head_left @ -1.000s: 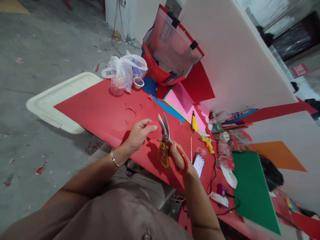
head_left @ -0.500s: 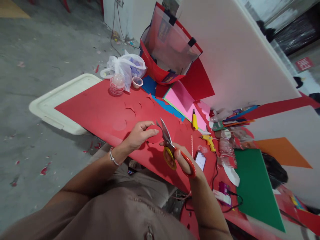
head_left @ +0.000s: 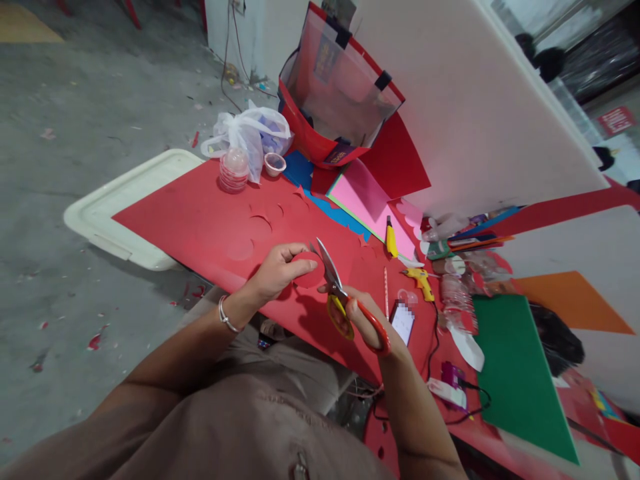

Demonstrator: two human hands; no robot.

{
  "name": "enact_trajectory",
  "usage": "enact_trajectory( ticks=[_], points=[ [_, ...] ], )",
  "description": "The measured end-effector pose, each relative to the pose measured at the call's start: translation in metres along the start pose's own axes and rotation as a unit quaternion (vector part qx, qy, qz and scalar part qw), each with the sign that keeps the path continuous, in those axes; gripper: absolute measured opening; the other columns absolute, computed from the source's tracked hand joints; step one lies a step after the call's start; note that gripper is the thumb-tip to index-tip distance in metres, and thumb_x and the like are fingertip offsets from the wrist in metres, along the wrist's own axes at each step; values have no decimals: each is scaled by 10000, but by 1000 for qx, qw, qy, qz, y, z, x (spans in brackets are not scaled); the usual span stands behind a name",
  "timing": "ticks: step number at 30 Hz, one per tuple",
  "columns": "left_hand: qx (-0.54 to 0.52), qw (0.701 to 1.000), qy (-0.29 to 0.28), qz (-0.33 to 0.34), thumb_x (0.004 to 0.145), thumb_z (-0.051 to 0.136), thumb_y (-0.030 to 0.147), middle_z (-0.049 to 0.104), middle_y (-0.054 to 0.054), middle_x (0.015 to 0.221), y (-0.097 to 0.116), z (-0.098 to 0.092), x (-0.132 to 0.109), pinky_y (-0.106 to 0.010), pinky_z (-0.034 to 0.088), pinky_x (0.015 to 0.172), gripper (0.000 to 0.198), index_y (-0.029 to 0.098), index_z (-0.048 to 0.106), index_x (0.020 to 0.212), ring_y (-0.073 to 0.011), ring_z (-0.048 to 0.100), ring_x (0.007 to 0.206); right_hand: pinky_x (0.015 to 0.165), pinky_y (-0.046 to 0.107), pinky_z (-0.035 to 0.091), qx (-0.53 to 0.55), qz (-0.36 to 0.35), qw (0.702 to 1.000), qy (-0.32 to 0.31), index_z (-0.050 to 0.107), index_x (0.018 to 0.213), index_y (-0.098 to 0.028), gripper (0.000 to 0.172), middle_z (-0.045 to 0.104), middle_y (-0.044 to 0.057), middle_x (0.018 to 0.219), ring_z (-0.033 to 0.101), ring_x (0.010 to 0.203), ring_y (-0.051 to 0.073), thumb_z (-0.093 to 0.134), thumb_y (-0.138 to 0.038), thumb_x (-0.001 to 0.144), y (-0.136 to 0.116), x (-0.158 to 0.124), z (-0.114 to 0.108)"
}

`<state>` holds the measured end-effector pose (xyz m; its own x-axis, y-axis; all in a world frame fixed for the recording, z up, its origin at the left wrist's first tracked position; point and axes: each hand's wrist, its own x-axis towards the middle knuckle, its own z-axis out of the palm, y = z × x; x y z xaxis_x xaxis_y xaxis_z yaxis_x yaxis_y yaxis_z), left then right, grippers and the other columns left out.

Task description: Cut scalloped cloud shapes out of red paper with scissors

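Pinched between the thumb and fingers of my left hand (head_left: 281,268) is a red paper circle (head_left: 309,275). My right hand (head_left: 371,317) grips scissors (head_left: 332,272) by their handles, one loop orange-red and the other yellow. The scissor blades are parted and lie at the right edge of the circle; whether they bite into the paper I cannot tell. Both hands are above the red sheet (head_left: 200,220) covering the table, where small curved red offcuts (head_left: 261,220) lie beyond my left hand.
A yellow cutter (head_left: 391,239), a glue gun (head_left: 421,283) with its cord and a phone (head_left: 403,323) lie to the right. Stacked plastic cups (head_left: 233,170) and a white plastic bag (head_left: 245,137) stand at the far left. A large red bag (head_left: 320,133) is at the back.
The scissor blades have come slightly closer together at the paper circle. Both hands keep nearly the same place, and the view has shifted a little.
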<state>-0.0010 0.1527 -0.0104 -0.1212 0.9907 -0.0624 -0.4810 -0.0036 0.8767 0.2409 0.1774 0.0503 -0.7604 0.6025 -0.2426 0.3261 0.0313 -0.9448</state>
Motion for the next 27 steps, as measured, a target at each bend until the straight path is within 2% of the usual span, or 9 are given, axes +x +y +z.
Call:
enact_trajectory(
  ticks=[14,21,27],
  points=[
    [3,1000,-18,-10,799,860,370,648,-1,687,-5,-1,0,-266,469,630,246,181,729,711,-116,530,617,497,272,392,13,17,1000,8,727,1349,-174,718,488,-27,760,461,547,137,530,-815,1093,3,-3,1],
    [3,1000,-16,-16,783,863,356,642,-1,679,-4,0,-1,-265,461,623,249,179,713,694,-117,530,615,525,287,422,13,11,1000,-15,695,1431,-209,739,505,-5,805,489,593,164,502,-835,1087,13,-5,-2],
    [10,1000,-15,-12,783,858,357,608,9,669,-5,-1,0,-258,443,627,260,176,698,685,-110,515,616,551,285,410,30,3,999,-25,689,1440,-221,739,476,-7,835,448,628,156,518,-842,1078,16,-5,-3]
  ],
)
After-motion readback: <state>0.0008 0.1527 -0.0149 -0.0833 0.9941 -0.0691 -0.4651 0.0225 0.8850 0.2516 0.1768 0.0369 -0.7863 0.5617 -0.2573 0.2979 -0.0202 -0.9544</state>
